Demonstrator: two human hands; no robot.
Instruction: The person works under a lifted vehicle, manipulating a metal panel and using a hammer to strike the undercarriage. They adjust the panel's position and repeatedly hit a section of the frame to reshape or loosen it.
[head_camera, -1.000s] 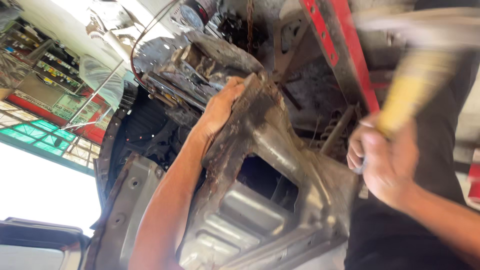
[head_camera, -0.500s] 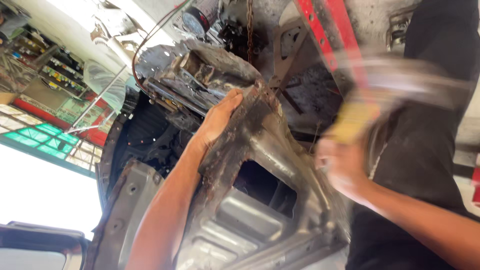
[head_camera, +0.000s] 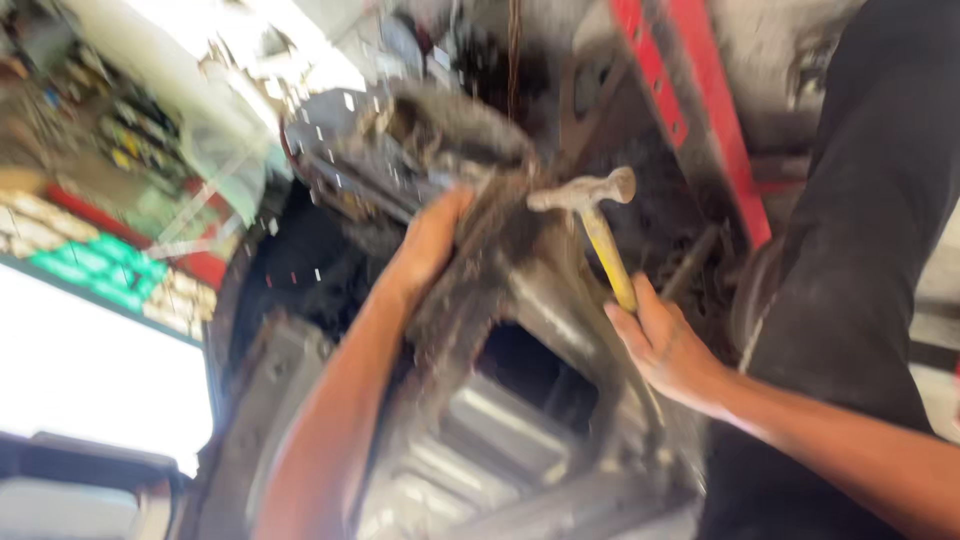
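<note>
Right hand (head_camera: 665, 345) is wrapped around the yellow handle of a hammer (head_camera: 598, 215), gripping low on the shaft, fingers closed. Hammer head sits up against the dirty metal bracket (head_camera: 500, 235), touching or just beside its upper edge; motion blur makes it hard to tell which. Forearm comes in from lower right, wrist cocked upward.

Left hand (head_camera: 432, 240) is clamped on the left side of the same bracket, palm flat against the grime, fingers curled over the edge. That arm runs straight up from the bottom of the frame, elbow near locked.

Step in hand, as I read it: hammering the bracket while the other hand steadies it. Any further blow calls for a firm brace and keeping the left-hand fingers off the strike point, since they sit close to it.

Around: grey pressed-steel panel (head_camera: 480, 440) below, red beam (head_camera: 690, 110) upper right, black trousers (head_camera: 860, 230) of a person standing at right.
</note>
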